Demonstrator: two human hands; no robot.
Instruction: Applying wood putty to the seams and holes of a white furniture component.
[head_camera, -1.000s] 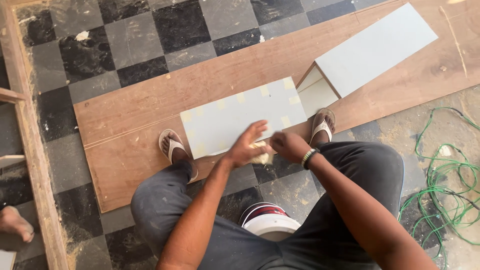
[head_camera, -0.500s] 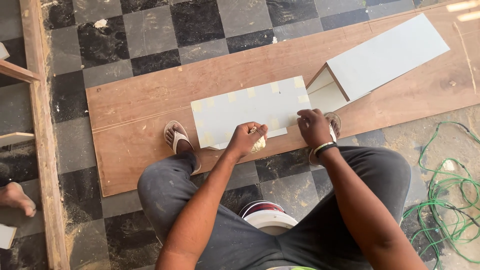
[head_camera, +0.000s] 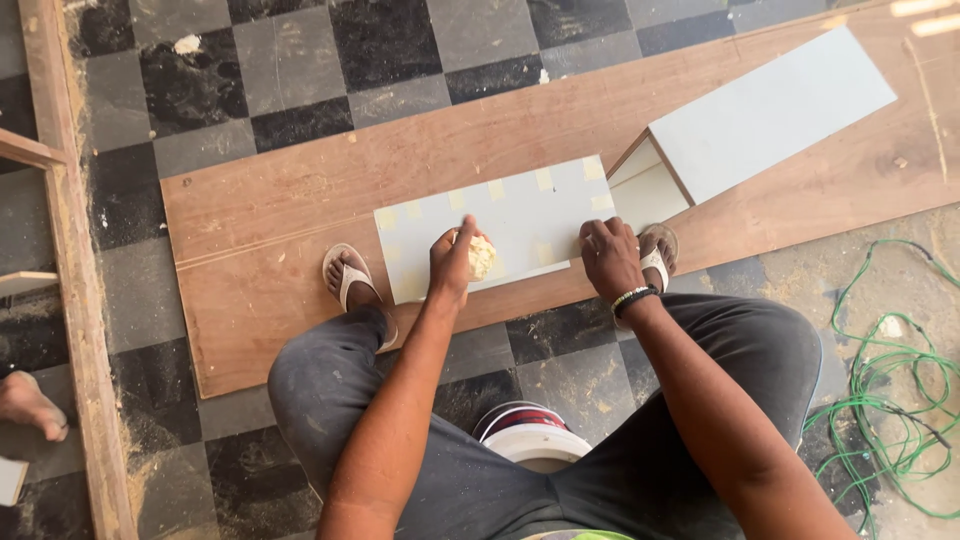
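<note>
A pale grey board (head_camera: 520, 215) with yellowish patches lies on a long brown plywood sheet (head_camera: 300, 200). My left hand (head_camera: 452, 262) presses a cream-coloured wad of cloth (head_camera: 481, 256) onto the board's near part. My right hand (head_camera: 610, 258), with a bead bracelet at the wrist, rests palm down on the board's near right edge, fingers apart. My sandalled feet (head_camera: 350, 285) stand on the plywood at both sides of the board.
A larger pale grey panel (head_camera: 770, 110) on a box-like piece lies to the right. Green cable (head_camera: 890, 370) is tangled on the floor at right. A white round container (head_camera: 535, 440) sits between my legs. A wooden frame (head_camera: 75, 290) runs along the left, another person's foot (head_camera: 30, 405) beside it.
My left hand has slid the cloth wad from the board's near edge up onto its surface. My right hand moved apart to the right and settled on the board's right edge.
</note>
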